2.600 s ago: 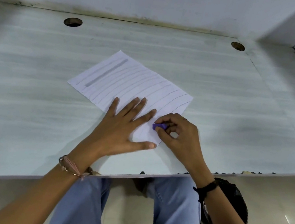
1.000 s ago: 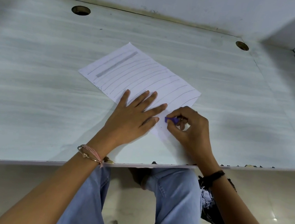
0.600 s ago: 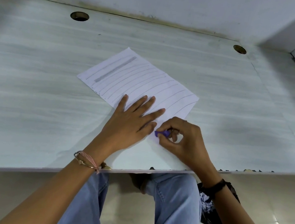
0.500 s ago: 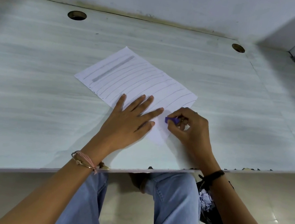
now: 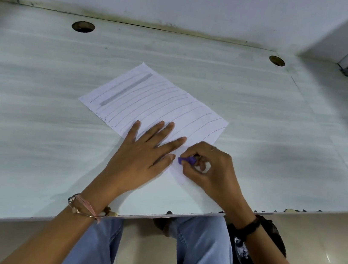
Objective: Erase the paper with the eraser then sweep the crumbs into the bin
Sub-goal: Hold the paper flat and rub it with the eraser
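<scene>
A pale streaked worktop (image 5: pixel 34 134) carries a lined paper (image 5: pixel 156 104) at its centre. The left hand (image 5: pixel 142 158) lies flat, fingers spread, on the sheet's near end. At its 3 o'clock, the right hand (image 5: pixel 209 172) pinches a purple eraser (image 5: pixel 187 160) against the paper.

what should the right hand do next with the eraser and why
Probably a short rub stroke up the sheet. The right hand pinches the purple eraser onto the near corner of the paper, the left hand lies flat on it, pinning it, and many pencil lines and a grey bar are unerased, so sweeping crumbs looks premature.
</scene>
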`<state>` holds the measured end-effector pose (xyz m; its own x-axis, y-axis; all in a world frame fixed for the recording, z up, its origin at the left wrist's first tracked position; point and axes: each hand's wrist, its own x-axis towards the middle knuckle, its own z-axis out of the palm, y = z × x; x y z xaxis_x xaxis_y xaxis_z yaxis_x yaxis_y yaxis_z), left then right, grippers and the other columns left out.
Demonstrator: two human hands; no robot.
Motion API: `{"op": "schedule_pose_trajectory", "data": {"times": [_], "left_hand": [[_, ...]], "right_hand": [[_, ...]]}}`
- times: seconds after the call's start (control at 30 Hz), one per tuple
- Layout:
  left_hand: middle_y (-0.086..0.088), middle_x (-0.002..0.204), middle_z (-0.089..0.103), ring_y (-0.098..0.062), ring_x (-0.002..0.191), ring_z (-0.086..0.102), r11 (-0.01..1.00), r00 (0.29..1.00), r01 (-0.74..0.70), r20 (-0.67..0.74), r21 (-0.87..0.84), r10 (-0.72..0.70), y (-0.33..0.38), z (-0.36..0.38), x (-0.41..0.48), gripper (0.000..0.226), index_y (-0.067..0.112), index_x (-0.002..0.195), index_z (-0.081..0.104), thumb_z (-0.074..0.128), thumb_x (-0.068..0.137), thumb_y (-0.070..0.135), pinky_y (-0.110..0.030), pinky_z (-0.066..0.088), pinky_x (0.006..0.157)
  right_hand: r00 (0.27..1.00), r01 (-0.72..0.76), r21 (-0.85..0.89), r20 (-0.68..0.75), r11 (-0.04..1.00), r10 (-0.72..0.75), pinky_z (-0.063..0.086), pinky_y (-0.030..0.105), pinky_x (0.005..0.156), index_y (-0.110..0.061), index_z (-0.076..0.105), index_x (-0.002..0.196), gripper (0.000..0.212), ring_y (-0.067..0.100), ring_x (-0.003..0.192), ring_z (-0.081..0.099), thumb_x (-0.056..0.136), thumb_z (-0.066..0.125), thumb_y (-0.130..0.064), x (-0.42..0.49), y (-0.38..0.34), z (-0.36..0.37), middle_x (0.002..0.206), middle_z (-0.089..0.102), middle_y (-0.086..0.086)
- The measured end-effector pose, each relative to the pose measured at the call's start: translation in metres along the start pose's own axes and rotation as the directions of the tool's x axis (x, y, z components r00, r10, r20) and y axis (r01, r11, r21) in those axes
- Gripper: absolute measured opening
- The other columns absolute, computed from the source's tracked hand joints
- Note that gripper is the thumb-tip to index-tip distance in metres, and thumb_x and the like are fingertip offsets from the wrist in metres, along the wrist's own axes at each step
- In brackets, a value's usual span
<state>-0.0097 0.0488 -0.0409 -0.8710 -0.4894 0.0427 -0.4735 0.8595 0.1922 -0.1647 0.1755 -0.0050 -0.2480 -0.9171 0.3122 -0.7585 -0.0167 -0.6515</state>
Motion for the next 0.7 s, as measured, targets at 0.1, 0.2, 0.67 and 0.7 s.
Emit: {"op": "schedule_pose_trajectory", "data": {"times": [0.1, 0.2, 0.67, 0.7], "left_hand": [[0.011, 0.163, -0.006, -0.008, 0.149, -0.011, 1.0, 1.0, -0.006, -0.015, -0.021, 0.005, 0.0, 0.0, 0.0, 0.057, 0.049, 0.151, -0.002, -0.002, 0.094, 0.054, -0.047, -0.01, 0.118], [0.013, 0.162, -0.009, -0.006, 0.149, -0.012, 1.0, 1.0, -0.004, -0.018, -0.02, 0.004, 0.0, 0.001, -0.001, 0.057, 0.051, 0.151, -0.002, -0.002, 0.094, 0.054, -0.048, -0.008, 0.12], [0.012, 0.163, 0.0, -0.006, 0.149, -0.007, 0.999, 0.999, -0.013, -0.039, -0.049, 0.011, 0.0, -0.001, -0.001, 0.056, 0.049, 0.152, 0.007, 0.003, 0.096, 0.054, -0.044, -0.01, 0.118], [0.012, 0.163, -0.001, -0.006, 0.149, -0.007, 0.999, 0.999, -0.011, -0.038, -0.053, 0.009, 0.0, 0.0, -0.001, 0.056, 0.05, 0.152, 0.006, 0.003, 0.096, 0.055, -0.045, -0.01, 0.118]], "right_hand": [[0.974, -0.123, 0.004, -0.192, 0.992, 0.121, 0.041, 0.02, 0.06, -0.014, 0.068, 0.077, 0.013, 0.01, 0.061, 0.049, 0.072, 0.07, -0.002, 0.014, 0.017, -0.009, 0.071, 0.061, -0.003], [0.996, -0.044, 0.006, -0.073, 0.999, 0.045, 0.044, 0.022, 0.059, -0.013, 0.069, 0.079, 0.012, 0.013, 0.062, 0.052, 0.074, 0.071, -0.002, 0.008, 0.01, -0.006, 0.073, 0.062, -0.002], [0.977, -0.105, 0.0, -0.184, 0.994, 0.104, 0.039, 0.013, 0.06, -0.012, 0.068, 0.078, 0.016, 0.008, 0.062, 0.049, 0.073, 0.071, 0.002, 0.019, 0.02, -0.013, 0.072, 0.061, -0.003], [0.982, -0.09, 0.003, -0.165, 0.996, 0.089, 0.039, 0.013, 0.06, -0.012, 0.068, 0.077, 0.016, 0.007, 0.062, 0.049, 0.073, 0.071, 0.003, 0.018, 0.019, -0.013, 0.072, 0.061, -0.002]]}}
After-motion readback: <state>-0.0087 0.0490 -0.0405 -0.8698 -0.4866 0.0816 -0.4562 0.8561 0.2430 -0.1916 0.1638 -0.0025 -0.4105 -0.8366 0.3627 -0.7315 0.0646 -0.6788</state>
